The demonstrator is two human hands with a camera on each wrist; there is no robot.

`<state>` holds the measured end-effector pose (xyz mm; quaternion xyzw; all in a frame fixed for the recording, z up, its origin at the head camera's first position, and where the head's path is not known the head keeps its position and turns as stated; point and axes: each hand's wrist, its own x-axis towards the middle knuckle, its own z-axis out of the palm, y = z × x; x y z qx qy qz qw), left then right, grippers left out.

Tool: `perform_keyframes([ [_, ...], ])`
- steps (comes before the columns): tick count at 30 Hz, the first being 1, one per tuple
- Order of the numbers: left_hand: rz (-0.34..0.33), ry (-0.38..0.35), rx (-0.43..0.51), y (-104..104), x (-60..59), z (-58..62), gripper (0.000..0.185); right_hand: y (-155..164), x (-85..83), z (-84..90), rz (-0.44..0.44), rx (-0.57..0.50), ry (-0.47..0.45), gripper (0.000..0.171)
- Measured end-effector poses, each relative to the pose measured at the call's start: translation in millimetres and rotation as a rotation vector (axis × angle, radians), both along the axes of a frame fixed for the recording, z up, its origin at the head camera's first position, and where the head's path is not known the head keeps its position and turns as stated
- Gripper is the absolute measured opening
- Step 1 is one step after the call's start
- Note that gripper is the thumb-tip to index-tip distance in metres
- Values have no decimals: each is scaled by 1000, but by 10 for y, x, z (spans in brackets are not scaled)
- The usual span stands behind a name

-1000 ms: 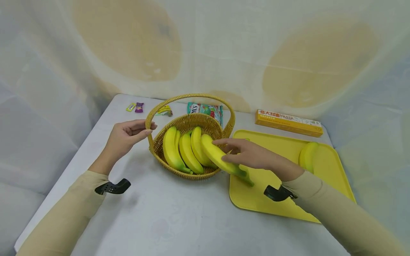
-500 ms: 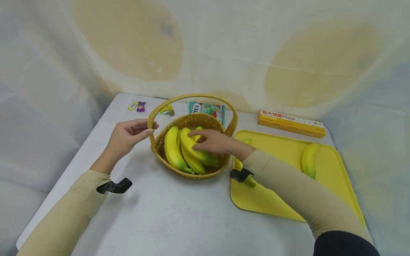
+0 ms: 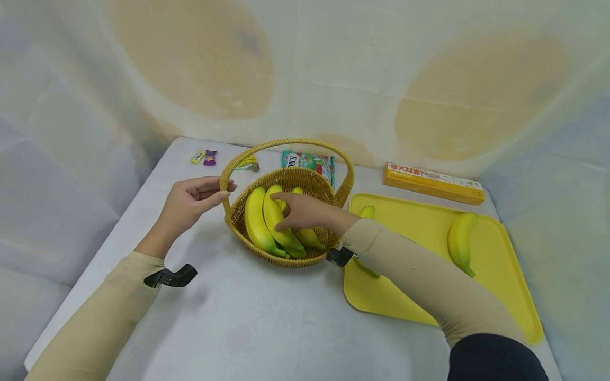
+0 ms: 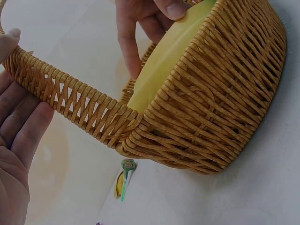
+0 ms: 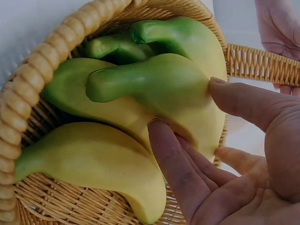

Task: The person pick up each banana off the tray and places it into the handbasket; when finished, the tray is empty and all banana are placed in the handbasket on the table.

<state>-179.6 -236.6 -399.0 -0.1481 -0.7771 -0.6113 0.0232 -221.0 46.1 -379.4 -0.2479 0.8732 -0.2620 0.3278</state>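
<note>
A woven wicker basket [image 3: 267,258] with several yellow bananas stands on the table. My left hand [image 3: 188,203] holds the left side of its arched handle [image 3: 286,143] between thumb and fingers. Inside the basket, my right hand [image 3: 305,210] pinches a banana [image 5: 173,79], thumb on one side and fingertips on the other. This banana lies on top of others, close beside the leftmost banana [image 3: 256,222]. In the right wrist view another banana [image 5: 89,154] rests apart against the wicker. The right hand partly covers the bananas in the head view.
Right of the basket, a yellow tray [image 3: 405,301] bears a banana [image 3: 460,241] and another banana [image 3: 367,212] partly hidden under the right forearm. Behind are a pasta box [image 3: 433,183], a teal candy bag [image 3: 310,163], and small wrapped sweets [image 3: 209,157].
My right hand has carried a banana left from above the basket's right rim into the basket, then shifted it further left against the others. The left hand stays on the handle.
</note>
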Motion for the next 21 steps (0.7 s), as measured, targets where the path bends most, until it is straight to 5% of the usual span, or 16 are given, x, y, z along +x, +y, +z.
perform_keyframes([
  [11, -6, -3, 4, 7, 7, 22, 35, 196, 102, 1, -33, -35, 79, 80],
  [21, -5, 11, 8, 2, 2, 20, 33, 950, 415, -103, -116, -251, 347, 47],
])
